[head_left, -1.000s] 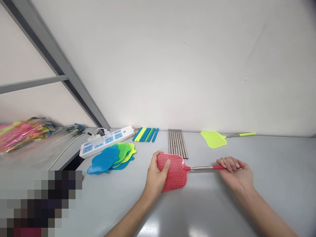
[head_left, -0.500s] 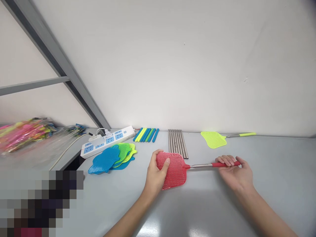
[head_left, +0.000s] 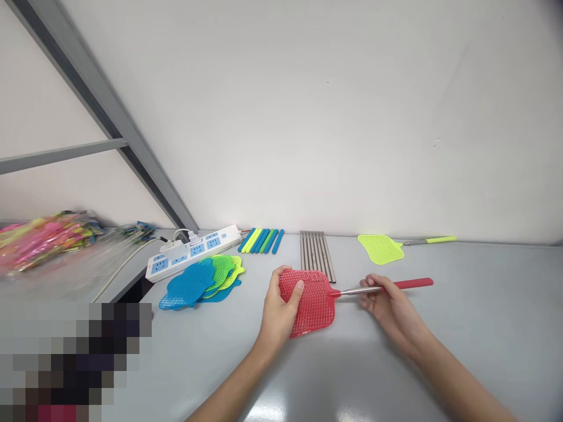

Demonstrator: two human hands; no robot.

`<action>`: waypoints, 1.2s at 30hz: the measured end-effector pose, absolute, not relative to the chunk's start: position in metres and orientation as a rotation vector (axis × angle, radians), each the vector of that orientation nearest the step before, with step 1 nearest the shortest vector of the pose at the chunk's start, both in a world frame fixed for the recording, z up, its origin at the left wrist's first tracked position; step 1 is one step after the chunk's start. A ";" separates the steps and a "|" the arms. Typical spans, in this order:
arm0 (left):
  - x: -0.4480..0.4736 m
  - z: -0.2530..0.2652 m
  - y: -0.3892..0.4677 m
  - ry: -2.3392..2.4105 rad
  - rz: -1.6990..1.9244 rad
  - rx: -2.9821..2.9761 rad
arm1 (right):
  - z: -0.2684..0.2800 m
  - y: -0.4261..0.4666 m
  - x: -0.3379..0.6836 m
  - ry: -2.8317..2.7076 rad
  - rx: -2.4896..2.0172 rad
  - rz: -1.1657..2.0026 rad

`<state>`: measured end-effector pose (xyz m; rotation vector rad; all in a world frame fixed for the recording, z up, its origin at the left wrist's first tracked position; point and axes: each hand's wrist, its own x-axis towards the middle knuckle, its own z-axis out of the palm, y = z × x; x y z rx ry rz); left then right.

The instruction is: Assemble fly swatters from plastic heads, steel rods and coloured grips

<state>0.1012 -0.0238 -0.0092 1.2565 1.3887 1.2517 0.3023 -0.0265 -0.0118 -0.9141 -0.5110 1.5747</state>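
A red fly swatter (head_left: 314,305) with a mesh head, a metal shaft and a red grip lies level between my two hands. My left hand (head_left: 281,305) is closed on the left side of its head, thumb on top of the mesh. Near where the shaft meets the grip, my right hand (head_left: 387,308) is closed round it, with the grip's end sticking out to the right. Behind the head lies a row of metal rods (head_left: 314,252). A finished-looking yellow fly swatter (head_left: 382,249) rests on the table at the back right.
Loose blue, green and yellow swatter heads (head_left: 189,284) overlap at the left. Coloured grips (head_left: 261,240) lie in a row beside a white power strip (head_left: 193,252) with plugs in it. Plastic-wrapped colourful goods (head_left: 48,240) sit at the far left. A wall (head_left: 334,117) stands behind the table.
My right hand has slid left along the red swatter, from the grip to where the grip meets the shaft. The grip's end now tilts slightly up. My left hand keeps its hold.
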 end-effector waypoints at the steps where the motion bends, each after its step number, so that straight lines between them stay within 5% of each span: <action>1: 0.101 -0.009 -0.024 1.384 1.254 1.254 | -0.011 -0.028 0.300 -0.569 -0.941 1.597; 16: 0.104 -0.009 -0.025 1.445 1.239 1.281 | -0.004 -0.036 0.293 -0.941 -1.035 1.704; 36: 0.111 -0.018 -0.033 1.300 1.035 1.392 | -0.025 -0.017 0.311 -0.503 -0.983 1.398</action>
